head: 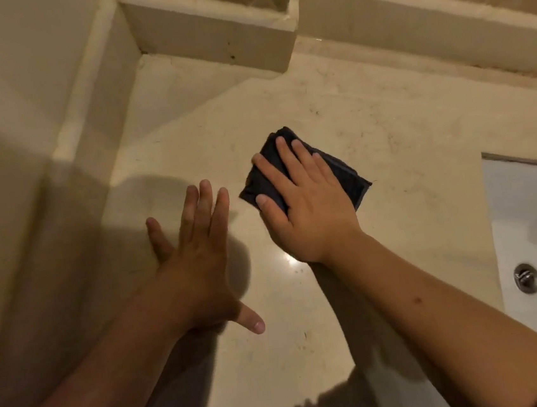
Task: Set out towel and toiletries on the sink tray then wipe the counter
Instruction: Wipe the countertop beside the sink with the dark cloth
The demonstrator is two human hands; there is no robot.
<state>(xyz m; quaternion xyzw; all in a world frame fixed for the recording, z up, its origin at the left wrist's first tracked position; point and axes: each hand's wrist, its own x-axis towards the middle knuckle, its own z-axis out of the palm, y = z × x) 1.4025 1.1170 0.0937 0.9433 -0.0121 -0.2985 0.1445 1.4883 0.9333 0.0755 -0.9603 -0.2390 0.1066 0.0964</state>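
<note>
A folded dark cloth [340, 171] lies flat on the cream stone counter [402, 129]. My right hand [303, 203] presses down on the cloth with its fingers spread, covering most of it. My left hand [197, 260] hovers just left of the cloth, palm down, fingers apart and holding nothing. It sits partly in shadow and looks slightly blurred. No towel, tray or toiletries are in view.
A white sink basin [536, 241] with a metal drain [527, 277] sits at the right edge. A raised stone ledge [209, 33] runs along the back wall, with a step in it. A wall [4, 131] closes off the left side.
</note>
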